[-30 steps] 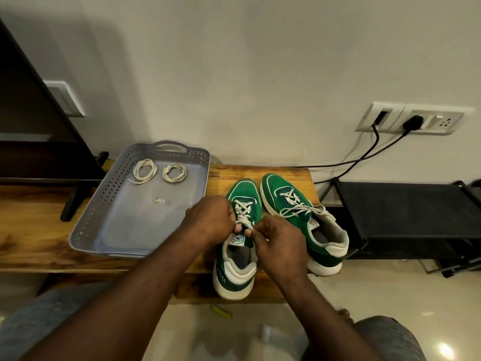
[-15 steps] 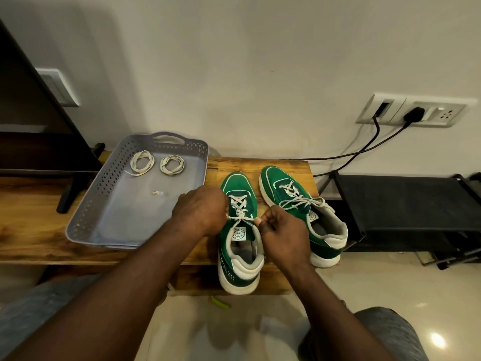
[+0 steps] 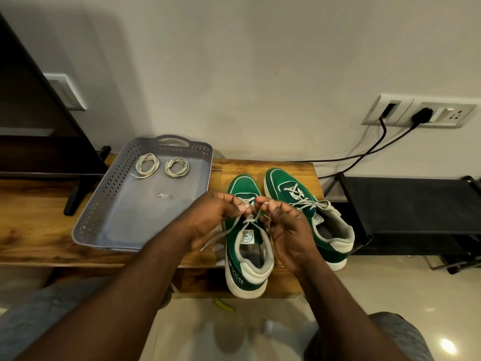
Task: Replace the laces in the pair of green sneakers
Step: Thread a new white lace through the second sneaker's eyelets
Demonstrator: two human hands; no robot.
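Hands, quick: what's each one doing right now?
Left hand: pinches the lace of the nearer sneaker.
Right hand: pinches the same lace.

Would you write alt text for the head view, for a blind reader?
Left hand and right hand pinch the lace of one green sneaker on a wooden bench; the other sneaker stands beside it, and a grey tray holds two coiled laces.

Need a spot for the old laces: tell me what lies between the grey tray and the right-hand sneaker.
Head view: the left-hand sneaker lies there, its lace pinched by the left hand and right hand.
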